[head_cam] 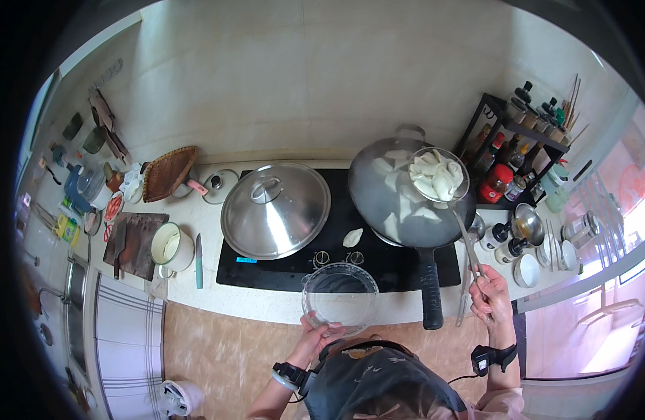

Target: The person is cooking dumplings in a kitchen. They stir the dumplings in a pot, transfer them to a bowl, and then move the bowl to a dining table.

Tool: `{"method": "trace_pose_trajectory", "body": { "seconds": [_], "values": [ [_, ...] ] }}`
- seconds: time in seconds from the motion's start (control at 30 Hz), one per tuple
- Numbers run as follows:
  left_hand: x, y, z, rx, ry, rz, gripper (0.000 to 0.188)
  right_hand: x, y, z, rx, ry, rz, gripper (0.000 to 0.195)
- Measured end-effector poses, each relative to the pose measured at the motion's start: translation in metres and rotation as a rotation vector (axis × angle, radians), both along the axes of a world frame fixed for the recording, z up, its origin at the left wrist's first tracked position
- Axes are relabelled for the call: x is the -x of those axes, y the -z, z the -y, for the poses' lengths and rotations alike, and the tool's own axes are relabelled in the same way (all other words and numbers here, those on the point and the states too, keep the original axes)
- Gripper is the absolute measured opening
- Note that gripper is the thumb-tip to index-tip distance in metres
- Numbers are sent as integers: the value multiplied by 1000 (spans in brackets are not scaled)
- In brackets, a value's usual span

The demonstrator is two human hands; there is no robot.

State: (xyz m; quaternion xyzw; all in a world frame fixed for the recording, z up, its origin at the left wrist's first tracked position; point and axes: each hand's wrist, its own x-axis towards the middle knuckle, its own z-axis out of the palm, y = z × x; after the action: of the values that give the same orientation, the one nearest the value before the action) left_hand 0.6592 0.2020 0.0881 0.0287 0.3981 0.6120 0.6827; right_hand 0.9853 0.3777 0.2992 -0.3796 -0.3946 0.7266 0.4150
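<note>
My right hand [489, 296] grips the handle of a metal skimmer [467, 236], whose round basket is heaped with white dumplings [437, 175]. The basket hangs over the right side of a dark wok [364, 218] that steams on the hob. More pale dumplings [391, 227] lie in the wok's cloudy water. In my left hand [319, 332] is a clear plastic bowl [339, 310], held by its near rim at the counter's front edge; I see nothing inside it. One loose dumpling [353, 238] rests on the black hob [296, 273] between the wok and a large steel lid.
The domed steel lid [275, 220] covers the hob's left side. A cleaver [120, 247] lies on a wooden board [149, 226], near an enamel mug [181, 252] and a teal-handled knife [199, 265]. To the right stand a spice rack [532, 134], soy-type pump bottles [496, 236] and small bowls [526, 271].
</note>
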Motion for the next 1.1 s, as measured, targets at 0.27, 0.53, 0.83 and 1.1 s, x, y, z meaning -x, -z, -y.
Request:
{"method": "trace_pose_trajectory", "body": {
  "seconds": [0.27, 0.53, 0.83, 1.1],
  "values": [
    [11, 4, 2, 130, 284, -209, 44, -8, 5, 2, 28, 21, 19, 25],
    [52, -57, -19, 189, 553, -1409, 26, 2, 4, 10, -4, 87, 21, 28],
    [59, -65, -208, -343, 280, -1893, 42, 13, 0, 27, 20, 139, 11, 27],
    [37, -31, -285, -94, 794, -2016, 60, 15, 2, 46, 30, 223, 19, 22]
  ]
}}
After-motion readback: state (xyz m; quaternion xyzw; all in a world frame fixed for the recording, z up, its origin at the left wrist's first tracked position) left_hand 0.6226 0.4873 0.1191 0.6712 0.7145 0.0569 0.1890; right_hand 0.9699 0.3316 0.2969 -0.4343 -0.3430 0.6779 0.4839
